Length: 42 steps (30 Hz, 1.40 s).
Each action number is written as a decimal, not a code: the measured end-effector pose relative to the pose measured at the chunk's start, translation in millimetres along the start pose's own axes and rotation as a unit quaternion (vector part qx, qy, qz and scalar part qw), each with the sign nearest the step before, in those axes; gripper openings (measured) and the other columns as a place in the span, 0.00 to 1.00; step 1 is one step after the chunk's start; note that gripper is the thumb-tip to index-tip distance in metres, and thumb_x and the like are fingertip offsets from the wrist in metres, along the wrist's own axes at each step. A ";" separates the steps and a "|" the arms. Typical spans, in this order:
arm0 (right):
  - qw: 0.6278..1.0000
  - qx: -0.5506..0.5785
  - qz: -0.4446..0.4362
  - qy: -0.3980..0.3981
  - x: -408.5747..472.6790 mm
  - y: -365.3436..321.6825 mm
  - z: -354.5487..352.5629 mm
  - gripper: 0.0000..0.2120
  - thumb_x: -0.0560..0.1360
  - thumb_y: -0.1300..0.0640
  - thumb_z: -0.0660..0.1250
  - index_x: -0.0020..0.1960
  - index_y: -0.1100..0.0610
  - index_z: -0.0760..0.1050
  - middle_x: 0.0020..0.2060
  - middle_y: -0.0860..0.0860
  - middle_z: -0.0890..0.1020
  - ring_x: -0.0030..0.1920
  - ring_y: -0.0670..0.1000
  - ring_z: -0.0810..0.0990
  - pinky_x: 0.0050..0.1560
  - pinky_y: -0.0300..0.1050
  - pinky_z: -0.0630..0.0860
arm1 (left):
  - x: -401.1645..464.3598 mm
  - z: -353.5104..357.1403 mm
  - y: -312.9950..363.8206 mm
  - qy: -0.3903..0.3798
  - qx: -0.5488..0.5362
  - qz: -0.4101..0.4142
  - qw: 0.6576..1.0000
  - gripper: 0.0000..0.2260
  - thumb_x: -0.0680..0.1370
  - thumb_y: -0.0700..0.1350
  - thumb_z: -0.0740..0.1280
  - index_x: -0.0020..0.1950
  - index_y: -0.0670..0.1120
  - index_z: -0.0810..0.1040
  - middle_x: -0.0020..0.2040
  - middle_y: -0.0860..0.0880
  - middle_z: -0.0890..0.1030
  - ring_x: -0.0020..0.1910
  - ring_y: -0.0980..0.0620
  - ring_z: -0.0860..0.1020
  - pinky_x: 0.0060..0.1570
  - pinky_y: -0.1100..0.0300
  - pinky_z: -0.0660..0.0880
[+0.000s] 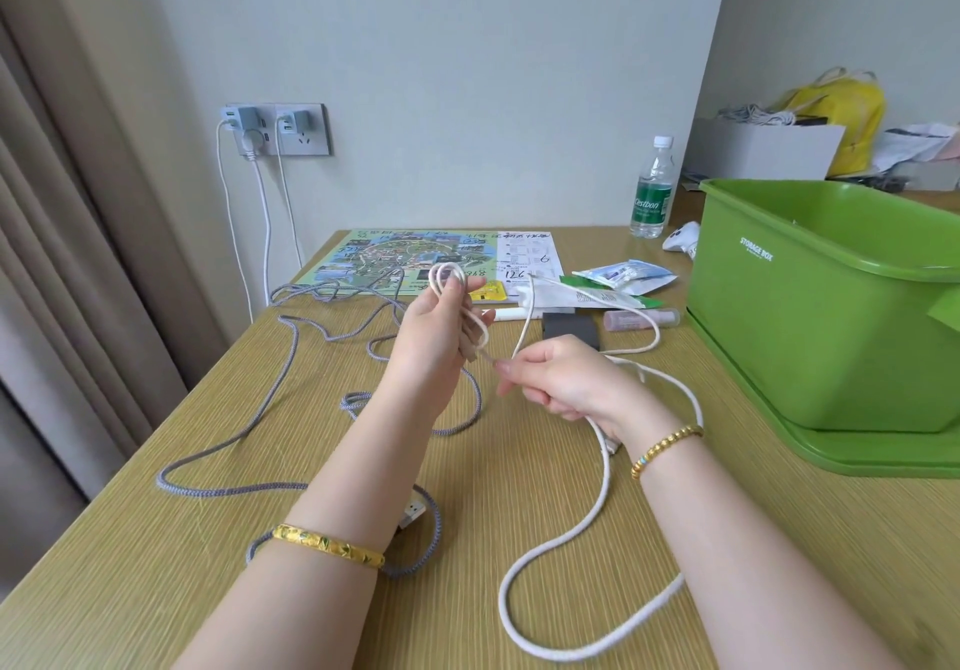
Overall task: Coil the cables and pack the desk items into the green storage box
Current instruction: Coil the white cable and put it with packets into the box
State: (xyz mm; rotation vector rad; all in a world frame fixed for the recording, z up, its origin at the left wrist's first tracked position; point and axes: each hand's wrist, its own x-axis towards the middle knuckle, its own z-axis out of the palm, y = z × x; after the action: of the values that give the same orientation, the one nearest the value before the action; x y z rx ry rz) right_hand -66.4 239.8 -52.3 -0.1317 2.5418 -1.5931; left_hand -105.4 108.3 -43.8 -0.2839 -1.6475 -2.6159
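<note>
My left hand is raised over the desk and grips a small bundle of loops of a thin white cable. My right hand pinches that cable just to the right of the bundle, and the cable runs back over the desk toward a white tube. A thicker white cable passes under my right wrist and loops at the near edge. A long grey braided cable sprawls across the left of the desk. The green storage box stands open at the right on its lid.
Behind my hands lie a colourful map sheet, a white tube, a grey block, a pink tube and blue packets. A water bottle stands at the back. Chargers sit in the wall socket.
</note>
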 end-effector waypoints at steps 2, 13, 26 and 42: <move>1.000 -0.001 -0.001 -0.002 -0.7 0.0 -0.6 0.12 0.77 0.53 0.64 0.37 0.56 0.78 0.22 0.47 0.65 0.16 0.42 0.57 0.18 0.32 0.52 | 1.6 -1.8 1.0 -0.001 -0.023 -0.015 1.000 0.12 0.83 0.42 0.54 0.43 0.43 0.72 0.32 0.50 0.74 0.28 0.57 0.78 0.48 0.55 0.75; 0.980 0.154 -0.047 -0.118 -14.4 -3.5 -34.2 0.07 0.72 0.56 0.66 0.39 0.59 0.74 0.20 0.43 0.63 0.19 0.40 0.58 0.19 0.31 0.56 | 14.5 -27.6 9.2 0.056 0.192 -0.034 0.979 0.13 0.83 0.46 0.53 0.40 0.47 0.70 0.30 0.51 0.64 0.17 0.60 0.60 0.17 0.70 0.58; 0.909 0.396 -0.124 -0.035 -6.5 0.0 -40.2 0.14 0.80 0.57 0.53 0.49 0.60 0.76 0.20 0.43 0.61 0.18 0.40 0.56 0.17 0.31 0.52 | -20.3 -4.9 2.6 -0.341 0.398 -0.097 0.846 0.11 0.81 0.49 0.58 0.43 0.44 0.68 0.36 0.46 0.64 0.30 0.53 0.61 0.26 0.67 0.60; 0.903 0.405 -0.133 0.049 -3.4 1.4 -39.5 0.14 0.81 0.54 0.54 0.56 0.60 0.75 0.22 0.43 0.62 0.19 0.40 0.57 0.17 0.32 0.53 | -16.2 -2.9 1.1 -0.313 0.222 -0.097 0.919 0.16 0.83 0.52 0.50 0.41 0.46 0.68 0.30 0.50 0.62 0.22 0.57 0.59 0.21 0.69 0.57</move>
State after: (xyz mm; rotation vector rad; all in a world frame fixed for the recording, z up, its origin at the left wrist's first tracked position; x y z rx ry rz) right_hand -69.5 276.0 -36.4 -0.3123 1.7496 -2.6668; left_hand -89.7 104.2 -46.9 -1.0648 -2.5116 -2.2957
